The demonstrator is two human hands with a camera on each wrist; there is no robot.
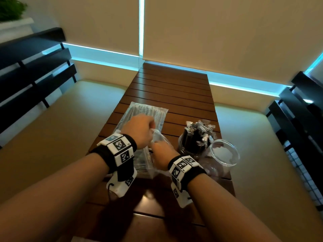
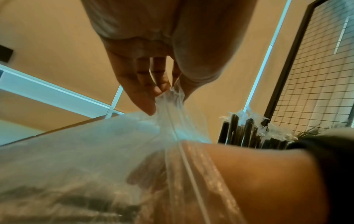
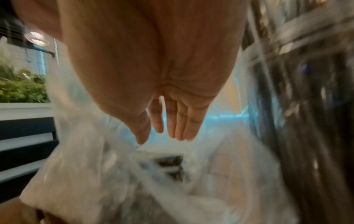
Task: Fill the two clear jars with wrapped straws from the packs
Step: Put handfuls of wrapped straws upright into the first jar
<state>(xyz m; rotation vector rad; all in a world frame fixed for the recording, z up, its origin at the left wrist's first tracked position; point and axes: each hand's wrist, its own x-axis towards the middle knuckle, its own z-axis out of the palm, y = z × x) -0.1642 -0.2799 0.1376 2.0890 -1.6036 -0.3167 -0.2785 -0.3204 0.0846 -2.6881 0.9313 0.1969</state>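
Straws (image 1: 197, 135) in wrappers already crowd one jar (image 1: 189, 151) on the desk (image 1: 171, 88); beside it, the second jar (image 1: 225, 154) looks empty. Left hand (image 1: 139, 131) pinches the near pack (image 1: 148, 159) open by its mouth while right hand (image 1: 160, 154) reaches inside, fingers (image 3: 180, 125) straight together. Another pack (image 1: 146, 110) lies beyond.

- Both bare forearms are wearing black wristbands (image 1: 103, 157).
- White blocks (image 1: 118, 145) printed with black square codes are sitting on each band.
- A thin black cable (image 1: 109, 188) is trailing below.
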